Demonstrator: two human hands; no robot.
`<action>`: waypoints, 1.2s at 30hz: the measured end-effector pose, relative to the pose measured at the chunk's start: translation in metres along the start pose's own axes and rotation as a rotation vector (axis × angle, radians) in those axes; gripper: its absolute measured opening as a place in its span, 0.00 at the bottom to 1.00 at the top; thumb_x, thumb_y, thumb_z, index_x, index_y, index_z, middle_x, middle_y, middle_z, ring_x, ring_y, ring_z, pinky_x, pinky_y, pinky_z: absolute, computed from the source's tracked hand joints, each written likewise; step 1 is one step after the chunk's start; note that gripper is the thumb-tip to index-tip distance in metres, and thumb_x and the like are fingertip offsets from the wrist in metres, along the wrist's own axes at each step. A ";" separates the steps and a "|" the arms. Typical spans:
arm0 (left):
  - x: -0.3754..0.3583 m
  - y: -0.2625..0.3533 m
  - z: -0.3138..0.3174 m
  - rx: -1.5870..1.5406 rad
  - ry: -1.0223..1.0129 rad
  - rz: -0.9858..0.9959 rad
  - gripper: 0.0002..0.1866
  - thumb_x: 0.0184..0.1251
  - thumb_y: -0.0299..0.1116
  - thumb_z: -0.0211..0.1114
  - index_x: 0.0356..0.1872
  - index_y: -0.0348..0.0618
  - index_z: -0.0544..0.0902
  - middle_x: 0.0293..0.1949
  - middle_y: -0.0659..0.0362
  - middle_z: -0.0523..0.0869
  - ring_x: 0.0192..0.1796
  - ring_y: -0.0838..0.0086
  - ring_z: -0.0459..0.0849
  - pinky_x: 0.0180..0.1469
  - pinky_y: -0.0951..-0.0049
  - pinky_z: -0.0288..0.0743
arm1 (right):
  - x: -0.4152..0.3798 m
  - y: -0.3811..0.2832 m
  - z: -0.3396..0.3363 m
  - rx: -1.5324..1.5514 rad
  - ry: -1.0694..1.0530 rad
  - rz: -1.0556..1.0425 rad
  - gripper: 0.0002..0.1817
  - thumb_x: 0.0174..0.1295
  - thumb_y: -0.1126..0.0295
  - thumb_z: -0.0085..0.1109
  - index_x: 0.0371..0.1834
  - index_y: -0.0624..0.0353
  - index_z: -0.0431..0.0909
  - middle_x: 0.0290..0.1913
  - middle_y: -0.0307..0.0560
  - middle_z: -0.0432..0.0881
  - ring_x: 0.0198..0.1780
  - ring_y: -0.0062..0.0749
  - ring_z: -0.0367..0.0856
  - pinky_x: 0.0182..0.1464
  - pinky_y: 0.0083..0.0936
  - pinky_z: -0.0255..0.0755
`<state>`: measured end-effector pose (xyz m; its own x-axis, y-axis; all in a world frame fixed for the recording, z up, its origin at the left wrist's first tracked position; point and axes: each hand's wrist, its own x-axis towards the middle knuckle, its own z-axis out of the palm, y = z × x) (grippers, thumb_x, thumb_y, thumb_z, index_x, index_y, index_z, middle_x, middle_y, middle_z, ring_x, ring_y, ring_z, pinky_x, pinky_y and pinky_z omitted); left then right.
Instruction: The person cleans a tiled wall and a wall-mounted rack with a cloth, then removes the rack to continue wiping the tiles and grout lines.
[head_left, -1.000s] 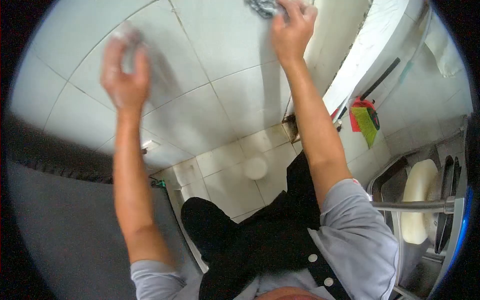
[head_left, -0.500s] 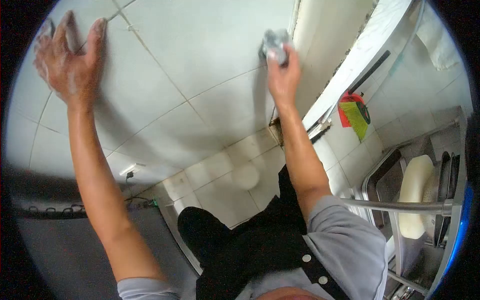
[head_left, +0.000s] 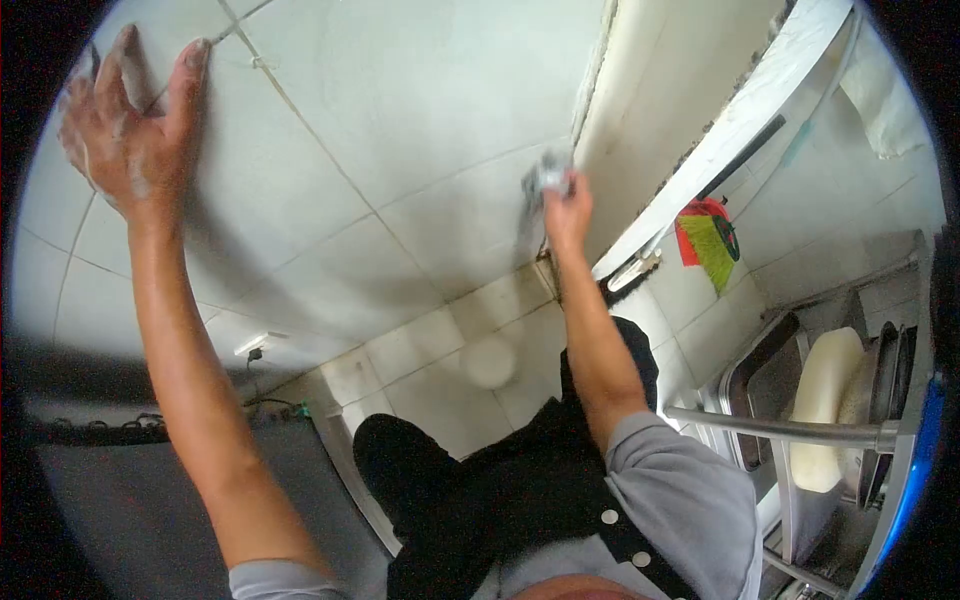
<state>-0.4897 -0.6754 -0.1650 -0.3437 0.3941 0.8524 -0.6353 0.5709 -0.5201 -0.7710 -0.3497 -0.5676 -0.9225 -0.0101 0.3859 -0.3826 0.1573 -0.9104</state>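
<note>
My left hand rests with spread fingers against the white tiled wall at the upper left, with whitish suds on its skin. In my right hand is a small grey scouring pad, blurred by motion. The pad is against the wall tiles, close to the wall's right-hand edge. My right fingertips are partly hidden behind the pad.
A white door frame runs diagonally at the right. Beyond it are a green-bristled broom and a red dustpan. A metal rack holds pans and a long cream-coloured item. A socket with a plug is low on the wall.
My right hand has moved down the wall with the scouring pad. My left hand stays at about the same spot on the tiles.
</note>
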 end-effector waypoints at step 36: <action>-0.012 0.033 -0.007 -0.016 0.015 -0.205 0.42 0.59 0.55 0.80 0.75 0.58 0.75 0.83 0.48 0.64 0.86 0.53 0.55 0.87 0.43 0.43 | -0.099 0.144 0.074 -0.008 0.095 0.243 0.24 0.66 0.79 0.57 0.66 0.68 0.70 0.54 0.55 0.79 0.49 0.40 0.80 0.54 0.36 0.80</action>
<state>-0.5020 -0.6562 -0.1930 -0.1978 0.2795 0.9396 -0.6794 0.6519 -0.3369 -0.7384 -0.3996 -0.7479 -0.9781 0.1222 0.1687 -0.1496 0.1519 -0.9770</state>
